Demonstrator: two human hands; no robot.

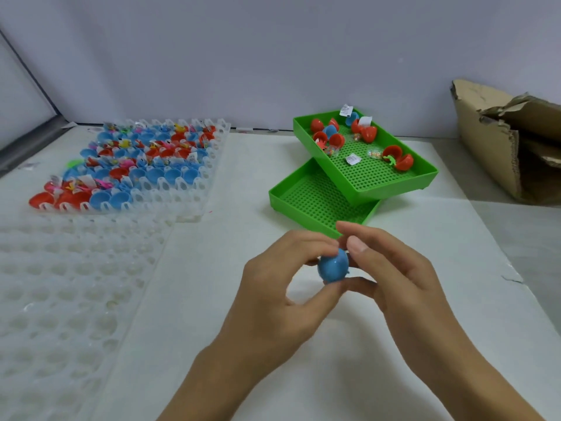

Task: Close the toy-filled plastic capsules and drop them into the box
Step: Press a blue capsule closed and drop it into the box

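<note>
A blue plastic capsule (333,268) is held above the white table in the lower middle of the head view. My left hand (273,287) grips it from the left with curled fingers and thumb. My right hand (391,268) pinches it from the right, thumb on top. The capsule looks closed, though my fingers hide part of it. A torn cardboard box (513,141) stands at the far right. Several open red and blue capsules with small toys lie in the upper green tray (388,180).
A second green tray (303,205) lies under the first, just beyond my hands. A clear plastic rack (185,189) at the left holds several open red and blue capsules with toys. Another clear rack (60,284) lies at the near left. A grey wall runs behind.
</note>
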